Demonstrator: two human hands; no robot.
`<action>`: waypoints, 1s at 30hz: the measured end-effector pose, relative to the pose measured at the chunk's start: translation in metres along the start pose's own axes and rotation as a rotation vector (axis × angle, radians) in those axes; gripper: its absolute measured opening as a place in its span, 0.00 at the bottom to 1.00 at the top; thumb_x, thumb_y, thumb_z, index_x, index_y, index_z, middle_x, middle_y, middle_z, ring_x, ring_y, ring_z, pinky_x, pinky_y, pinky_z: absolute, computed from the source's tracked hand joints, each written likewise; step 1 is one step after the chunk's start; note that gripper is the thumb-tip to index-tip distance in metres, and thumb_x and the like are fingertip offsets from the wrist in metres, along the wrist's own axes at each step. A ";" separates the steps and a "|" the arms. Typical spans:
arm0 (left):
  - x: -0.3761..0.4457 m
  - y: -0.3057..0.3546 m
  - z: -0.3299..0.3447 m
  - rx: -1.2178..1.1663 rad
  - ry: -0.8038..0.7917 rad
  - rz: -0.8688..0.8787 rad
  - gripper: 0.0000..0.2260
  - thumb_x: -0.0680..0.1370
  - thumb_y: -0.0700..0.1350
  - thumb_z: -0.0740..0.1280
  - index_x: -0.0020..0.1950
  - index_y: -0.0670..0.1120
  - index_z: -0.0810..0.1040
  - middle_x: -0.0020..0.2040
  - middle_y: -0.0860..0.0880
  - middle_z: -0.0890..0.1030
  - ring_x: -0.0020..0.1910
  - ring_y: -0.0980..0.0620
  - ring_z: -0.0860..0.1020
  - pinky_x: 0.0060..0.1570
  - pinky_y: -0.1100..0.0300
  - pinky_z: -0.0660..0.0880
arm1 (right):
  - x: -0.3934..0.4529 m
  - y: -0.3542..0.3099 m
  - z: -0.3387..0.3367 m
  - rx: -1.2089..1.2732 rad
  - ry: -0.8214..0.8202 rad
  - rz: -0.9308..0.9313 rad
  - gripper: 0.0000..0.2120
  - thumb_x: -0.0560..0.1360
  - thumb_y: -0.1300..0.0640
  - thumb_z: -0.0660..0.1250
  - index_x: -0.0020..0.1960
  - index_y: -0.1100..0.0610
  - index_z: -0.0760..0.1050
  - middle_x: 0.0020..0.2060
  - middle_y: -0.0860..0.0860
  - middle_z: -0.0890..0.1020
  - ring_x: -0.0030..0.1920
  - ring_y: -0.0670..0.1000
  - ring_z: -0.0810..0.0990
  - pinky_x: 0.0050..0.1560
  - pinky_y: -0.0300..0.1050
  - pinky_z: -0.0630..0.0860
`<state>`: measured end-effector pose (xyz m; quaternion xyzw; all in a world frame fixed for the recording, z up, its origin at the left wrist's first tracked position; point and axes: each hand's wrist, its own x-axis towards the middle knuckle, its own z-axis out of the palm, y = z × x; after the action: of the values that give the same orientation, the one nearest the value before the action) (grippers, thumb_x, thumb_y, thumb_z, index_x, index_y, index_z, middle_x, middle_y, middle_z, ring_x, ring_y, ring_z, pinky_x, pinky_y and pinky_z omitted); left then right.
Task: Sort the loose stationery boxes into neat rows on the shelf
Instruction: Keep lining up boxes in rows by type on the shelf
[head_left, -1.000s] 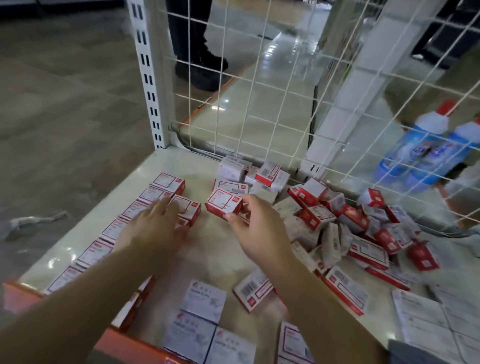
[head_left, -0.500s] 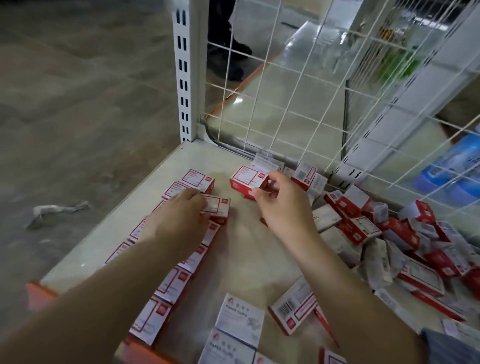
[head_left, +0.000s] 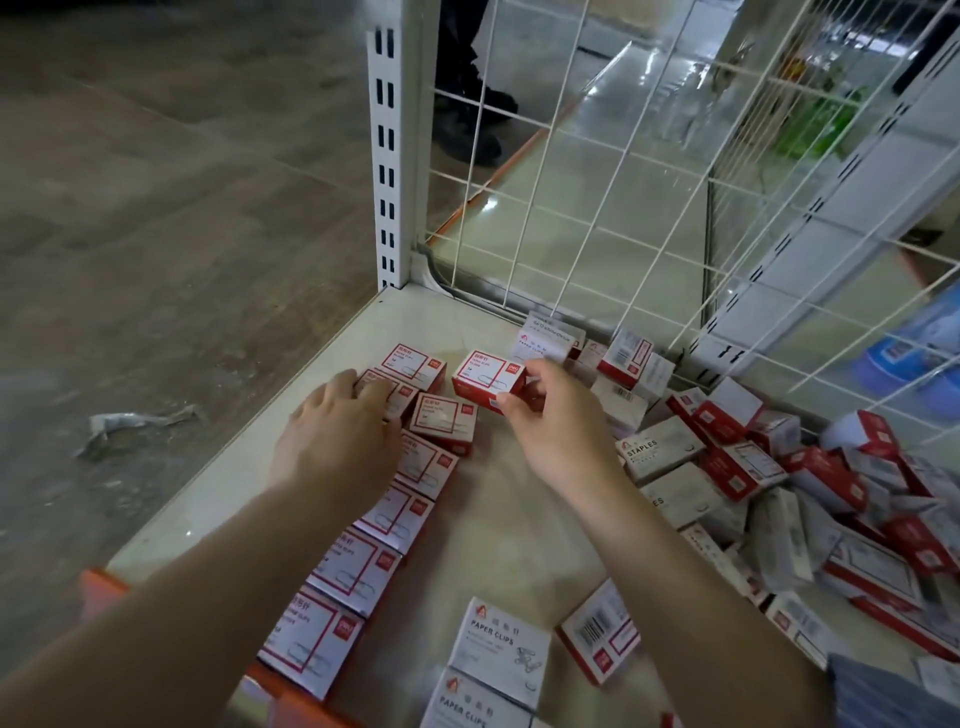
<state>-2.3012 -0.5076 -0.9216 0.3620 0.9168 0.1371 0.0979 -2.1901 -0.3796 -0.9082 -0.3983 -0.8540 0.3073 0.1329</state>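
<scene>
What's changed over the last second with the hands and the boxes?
The right hand kept pinching the red box and carried it left, toward the row's far end. The left hand stayed resting on the row. The loose pile looks unchanged.

Pale shelf (head_left: 218, 512) with an orange front lip.
A row of red-and-white boxes (head_left: 387, 512) ran along its left side; a jumbled heap of boxes (head_left: 779, 483) lay at right; white "PAPER CLIPS" boxes (head_left: 501, 644) sat near the front edge.
</scene>
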 end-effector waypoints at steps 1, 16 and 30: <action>0.000 0.000 0.001 -0.019 0.000 -0.002 0.20 0.81 0.51 0.54 0.72 0.50 0.62 0.72 0.48 0.63 0.70 0.46 0.63 0.66 0.52 0.63 | 0.000 0.001 0.000 0.007 -0.004 0.000 0.14 0.77 0.55 0.64 0.61 0.57 0.72 0.56 0.52 0.80 0.56 0.51 0.77 0.53 0.39 0.70; 0.000 0.000 -0.002 0.020 -0.036 0.113 0.23 0.79 0.50 0.58 0.74 0.53 0.60 0.76 0.50 0.55 0.74 0.48 0.57 0.70 0.52 0.58 | -0.006 0.006 0.000 0.056 -0.042 -0.008 0.17 0.76 0.56 0.66 0.64 0.55 0.71 0.55 0.48 0.80 0.54 0.49 0.78 0.53 0.41 0.73; 0.008 0.009 0.006 -0.026 -0.059 0.200 0.21 0.81 0.52 0.55 0.74 0.52 0.60 0.75 0.57 0.59 0.72 0.54 0.59 0.68 0.59 0.58 | 0.010 0.011 0.021 0.073 -0.062 0.019 0.12 0.75 0.53 0.65 0.57 0.55 0.76 0.49 0.47 0.82 0.50 0.48 0.79 0.49 0.40 0.73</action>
<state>-2.2998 -0.4946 -0.9254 0.4542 0.8710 0.1476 0.1154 -2.2000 -0.3754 -0.9311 -0.3915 -0.8422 0.3516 0.1178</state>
